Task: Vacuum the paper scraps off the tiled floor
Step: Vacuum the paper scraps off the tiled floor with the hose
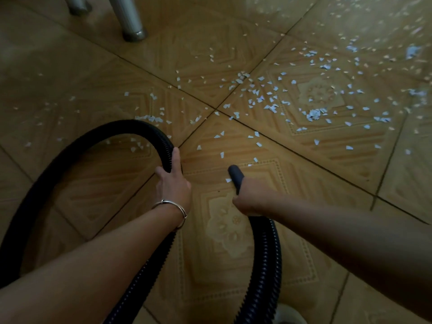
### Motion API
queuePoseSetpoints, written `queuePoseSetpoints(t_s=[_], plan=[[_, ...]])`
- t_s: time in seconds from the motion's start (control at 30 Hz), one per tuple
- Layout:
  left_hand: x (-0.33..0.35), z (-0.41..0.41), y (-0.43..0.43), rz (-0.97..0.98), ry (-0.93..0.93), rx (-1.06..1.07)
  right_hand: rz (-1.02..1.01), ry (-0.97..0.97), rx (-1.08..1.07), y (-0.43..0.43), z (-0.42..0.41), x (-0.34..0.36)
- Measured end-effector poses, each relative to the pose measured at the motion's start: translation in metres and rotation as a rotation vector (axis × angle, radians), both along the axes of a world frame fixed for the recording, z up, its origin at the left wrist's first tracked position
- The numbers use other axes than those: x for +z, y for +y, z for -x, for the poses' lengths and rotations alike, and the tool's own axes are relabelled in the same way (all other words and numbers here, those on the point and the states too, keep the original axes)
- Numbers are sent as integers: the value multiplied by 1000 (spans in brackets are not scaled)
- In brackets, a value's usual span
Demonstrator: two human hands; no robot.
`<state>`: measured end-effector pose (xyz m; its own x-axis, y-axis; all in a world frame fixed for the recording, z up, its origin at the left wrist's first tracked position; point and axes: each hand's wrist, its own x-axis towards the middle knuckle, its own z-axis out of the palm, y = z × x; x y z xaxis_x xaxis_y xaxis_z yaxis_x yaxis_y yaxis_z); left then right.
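A black ribbed hose point(131, 127) arcs across the left of a tan tiled floor point(210, 277). Its loop runs out of view at the left edge, so its far end cannot be seen. Two round metal legs point(133, 26) stand at the top left, cut off by the upper edge; what they carry is out of view.

The person's left hand point(173, 181) grips the hose where the loop comes down, thumb on one side and fingers curled round the other. A thin silver bangle point(170, 206) circles that wrist. A second run of hose passes beneath the forearm and leaves at the bottom edge.

Right of centre, a smooth dark grey nozzle point(235, 176) with a rounded tip points forward just over the tile, one scrap lying beside it. The right hand point(247, 199) is wrapped around the tube just behind the tip, its fingers mostly hidden underneath. From that hand the hose curves down to the bottom edge.

Small white paper scraps point(268, 99), mostly jagged and triangular, lie scattered over the embossed, glossy tiles ahead of the nozzle. They are thickest around the dark grout crossing and to the right. Those at the upper right are blurred by glare. A pale rounded object point(289, 314) at the bottom edge is too cut off to identify.
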<state>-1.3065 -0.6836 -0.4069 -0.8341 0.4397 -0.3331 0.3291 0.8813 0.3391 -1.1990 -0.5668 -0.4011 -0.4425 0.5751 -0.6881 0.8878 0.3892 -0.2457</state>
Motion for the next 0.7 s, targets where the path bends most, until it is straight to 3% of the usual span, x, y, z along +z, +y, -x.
queuePoseSetpoints(t_s=[0.3, 0.57, 0.7], plan=[[5, 8, 9, -36, 4, -48, -77, -48, -161, 20, -13, 8], [8, 12, 5, -28, -13, -78, 34, -50, -12, -35, -9, 2], [9, 14, 3, -33, -15, -73, -35, -35, -59, -11, 6, 2]])
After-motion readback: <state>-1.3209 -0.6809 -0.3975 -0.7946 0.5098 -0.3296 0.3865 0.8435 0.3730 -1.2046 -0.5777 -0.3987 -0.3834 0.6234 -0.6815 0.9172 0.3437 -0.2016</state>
